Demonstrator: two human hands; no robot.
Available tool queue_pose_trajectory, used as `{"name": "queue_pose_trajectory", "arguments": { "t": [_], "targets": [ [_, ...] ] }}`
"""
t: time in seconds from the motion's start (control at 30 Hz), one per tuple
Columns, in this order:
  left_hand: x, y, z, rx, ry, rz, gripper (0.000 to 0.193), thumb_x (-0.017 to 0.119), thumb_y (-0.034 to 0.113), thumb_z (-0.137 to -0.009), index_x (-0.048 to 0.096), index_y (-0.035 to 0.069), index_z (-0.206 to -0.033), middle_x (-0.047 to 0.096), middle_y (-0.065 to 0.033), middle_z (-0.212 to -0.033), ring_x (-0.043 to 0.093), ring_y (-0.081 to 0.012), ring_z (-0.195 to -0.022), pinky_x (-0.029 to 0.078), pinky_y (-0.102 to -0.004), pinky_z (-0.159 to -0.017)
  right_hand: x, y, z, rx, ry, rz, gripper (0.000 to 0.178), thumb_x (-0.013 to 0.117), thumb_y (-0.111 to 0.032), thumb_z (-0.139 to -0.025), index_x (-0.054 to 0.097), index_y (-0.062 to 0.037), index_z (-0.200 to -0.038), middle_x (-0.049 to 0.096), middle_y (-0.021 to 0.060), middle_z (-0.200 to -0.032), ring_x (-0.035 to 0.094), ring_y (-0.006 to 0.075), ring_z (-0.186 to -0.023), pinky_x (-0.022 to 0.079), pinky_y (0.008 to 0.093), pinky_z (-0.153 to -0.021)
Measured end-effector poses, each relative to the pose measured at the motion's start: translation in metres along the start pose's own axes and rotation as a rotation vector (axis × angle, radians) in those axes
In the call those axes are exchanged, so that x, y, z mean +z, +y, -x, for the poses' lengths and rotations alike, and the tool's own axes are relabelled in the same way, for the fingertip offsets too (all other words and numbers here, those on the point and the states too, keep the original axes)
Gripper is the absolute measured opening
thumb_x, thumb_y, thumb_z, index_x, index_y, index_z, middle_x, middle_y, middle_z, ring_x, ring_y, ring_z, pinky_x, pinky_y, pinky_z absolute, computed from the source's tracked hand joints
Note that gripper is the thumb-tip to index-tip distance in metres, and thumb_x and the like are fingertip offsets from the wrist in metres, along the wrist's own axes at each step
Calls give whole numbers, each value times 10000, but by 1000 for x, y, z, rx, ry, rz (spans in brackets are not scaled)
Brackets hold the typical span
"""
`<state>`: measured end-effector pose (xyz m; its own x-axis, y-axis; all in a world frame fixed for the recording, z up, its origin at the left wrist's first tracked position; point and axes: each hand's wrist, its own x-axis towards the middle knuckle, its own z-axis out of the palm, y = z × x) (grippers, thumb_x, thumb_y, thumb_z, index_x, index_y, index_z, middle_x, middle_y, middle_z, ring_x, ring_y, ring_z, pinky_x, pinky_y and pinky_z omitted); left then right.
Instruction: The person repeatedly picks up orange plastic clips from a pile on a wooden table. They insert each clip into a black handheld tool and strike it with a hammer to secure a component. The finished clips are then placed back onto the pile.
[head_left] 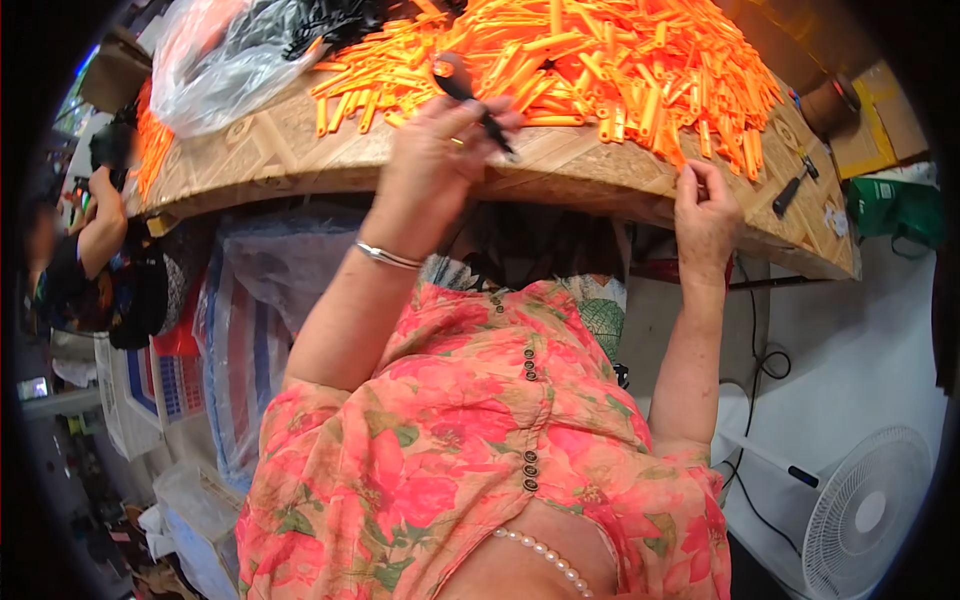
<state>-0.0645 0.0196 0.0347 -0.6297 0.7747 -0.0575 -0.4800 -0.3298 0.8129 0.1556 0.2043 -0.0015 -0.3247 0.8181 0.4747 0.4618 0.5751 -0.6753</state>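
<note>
Two bare forearms are seen rising from a floral coral blouse toward the edge of a wooden table. A string of pearls is visible at the lower edge of the frame. The left hand, with a silver bangle at its wrist and a ring on one finger, is closed around a dark slender tool that is tilted over the table edge, its tip pointing down and to the right. The right hand is set at the rim of the table, fingers pinched narrowly on a single orange plastic piece at the fringe of the heap. Beyond both hands, a large heap of orange plastic strips is spread across the tabletop. A clear plastic bag is lying at the far left of the table, and a small black-handled tool is resting near the right end. A white floor fan is standing on the pale floor at lower right. Another person's hand is partly seen at far left.
</note>
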Motion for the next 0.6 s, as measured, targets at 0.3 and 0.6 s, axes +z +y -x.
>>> {"name": "queue_pose_trajectory", "arguments": {
  "t": [0.3, 0.6],
  "targets": [
    [32, -45, 24, -185, -46, 20, 146, 447, 132, -1003, 461, 32, -1110, 601, -226, -1229, 656, -267, -1056, 576, -342, -853, 2, -49, 58, -451, 25, -265, 157, 715, 35, -786, 648, -34, -909, 684, 97, -862, 666, 202, -741, 531, 297, -665],
    [36, -46, 32, -203, -77, -2, 140, 568, 118, -951, 503, 50, -1055, 628, -198, -1194, 631, -238, -1104, 559, -335, -882, 8, -49, 71, -413, -105, -364, 204, 727, 66, -749, 636, -40, -898, 639, 94, -895, 630, 201, -765, 516, 290, -662]
  ]
}}
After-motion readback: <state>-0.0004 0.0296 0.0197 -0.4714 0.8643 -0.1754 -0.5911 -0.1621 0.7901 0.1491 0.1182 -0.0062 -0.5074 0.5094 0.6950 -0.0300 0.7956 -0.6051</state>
